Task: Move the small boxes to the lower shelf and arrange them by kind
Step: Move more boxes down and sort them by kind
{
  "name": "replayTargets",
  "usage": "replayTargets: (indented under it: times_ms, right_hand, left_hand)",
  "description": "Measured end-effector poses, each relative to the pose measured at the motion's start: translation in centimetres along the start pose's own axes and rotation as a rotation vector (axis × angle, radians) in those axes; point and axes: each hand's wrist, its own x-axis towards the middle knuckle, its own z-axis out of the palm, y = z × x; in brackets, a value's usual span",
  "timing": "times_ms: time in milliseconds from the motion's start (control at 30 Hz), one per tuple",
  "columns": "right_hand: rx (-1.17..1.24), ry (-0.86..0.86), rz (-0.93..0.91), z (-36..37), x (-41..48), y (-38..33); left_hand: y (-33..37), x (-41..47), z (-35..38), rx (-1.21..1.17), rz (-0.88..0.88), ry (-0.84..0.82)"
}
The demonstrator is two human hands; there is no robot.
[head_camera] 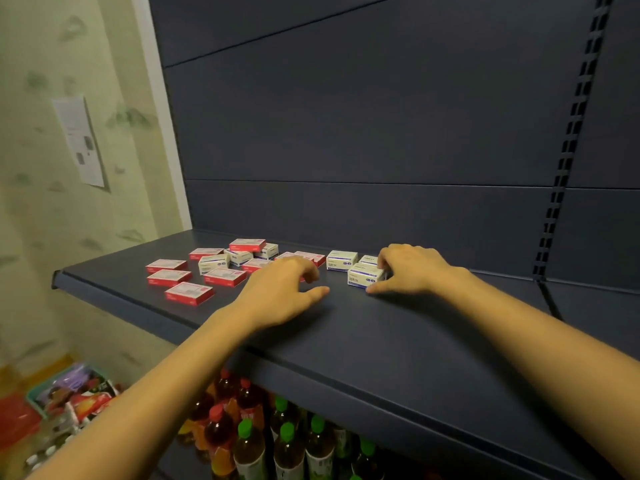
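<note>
Red- and green-capped bottles (287,441), wall notice (79,140), basket (34,396) of packets (88,398)

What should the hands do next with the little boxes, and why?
Probably the right hand should nudge the white box it pinches up against the two white boxes behind it, making a neat group. White ones gather there, red boxes lie left, and a few white strays sit among them.
</note>
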Motion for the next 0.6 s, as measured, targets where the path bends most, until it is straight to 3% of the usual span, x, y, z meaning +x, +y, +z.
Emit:
replayTargets:
  times_ms: [267, 433, 600]
  right_hand:
    - [0.013, 0.005, 0.142, 0.9, 1.9, -0.7]
    - [0.055, -0.014, 0.225, 0.6, 1.7, -1.1]
    - [0.089, 0.095, 0.315, -0.3, -1.1, -1.2]
  left_hand:
    - [-2.6, 5.4, 1.5, -0.064, 0.158, 0.062]
    - [-4.4, 8.3, 2.6, -0.119, 0.254, 0.009]
    - [-4.8, 11.0, 3.6, -0.314, 0.327, -0.051]
